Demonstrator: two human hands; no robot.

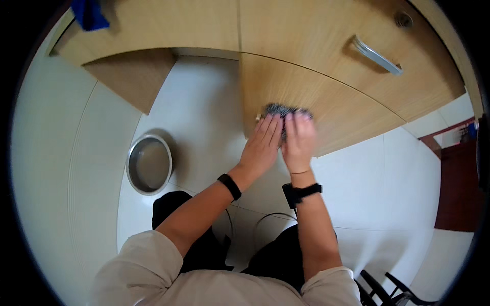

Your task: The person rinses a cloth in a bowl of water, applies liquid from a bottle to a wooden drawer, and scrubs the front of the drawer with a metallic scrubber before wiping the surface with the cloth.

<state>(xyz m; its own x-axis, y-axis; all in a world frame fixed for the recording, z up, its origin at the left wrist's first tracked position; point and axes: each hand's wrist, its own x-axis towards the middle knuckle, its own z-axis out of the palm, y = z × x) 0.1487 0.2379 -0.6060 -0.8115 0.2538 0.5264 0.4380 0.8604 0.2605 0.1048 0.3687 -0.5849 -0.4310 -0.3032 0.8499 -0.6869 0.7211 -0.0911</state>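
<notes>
Both my hands press a dark grey, speckled cloth (281, 109) against the light wood-grain front of a lower cabinet door (333, 111). My left hand (261, 139) lies on the cloth's left part, fingers extended and close together. Beside it, my right hand (299, 139) covers the right part and is blurred. Much of the cloth is hidden beneath the fingers. A small yellowish piece (258, 118) shows at the door's left side, by my left fingertips; what it is I cannot tell.
A metal basin (132, 164) with cloudy liquid stands on the white tiled floor (206, 114) to the left. Above the door is a drawer front (306, 34) with a metal handle (377, 57). Blue cloth (90, 17) hangs upper left. Black chair legs (383, 288) appear lower right.
</notes>
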